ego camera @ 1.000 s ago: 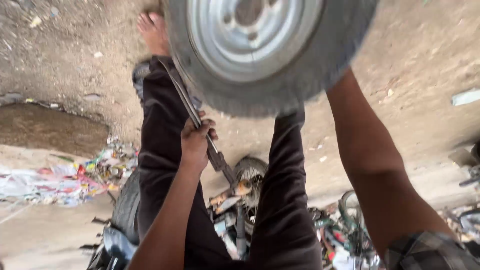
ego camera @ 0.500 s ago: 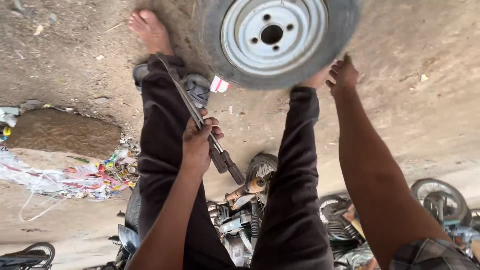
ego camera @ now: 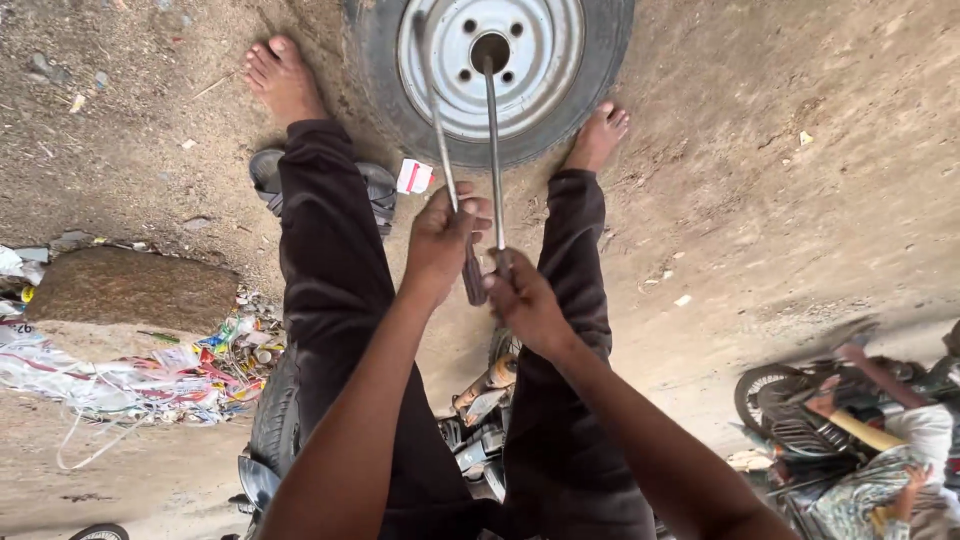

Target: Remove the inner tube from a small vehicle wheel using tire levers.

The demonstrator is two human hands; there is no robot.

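So the person is seated on bare dirt with both legs stretched out, bare feet braced either side of a small tyre on a grey steel rim that lies flat on the ground. Left hand is wrapped tight around one tyre lever, right hand has its fingers closed around a second tyre lever. Both bars run forward from the hands over the rim, their tips near the centre hole and the upper rim edge; can't really tell whether either tip is hooked under the bead.

Looks to me like the bead-prying stage, with the levers just being set. The next move calls for seating a tip firmly under the tyre lip and levering down while the feet keep the wheel from sliding.

Other stuff around: a dark sandal under the left leg, a flat stone with litter beside it, and parked motorbikes off to the right.
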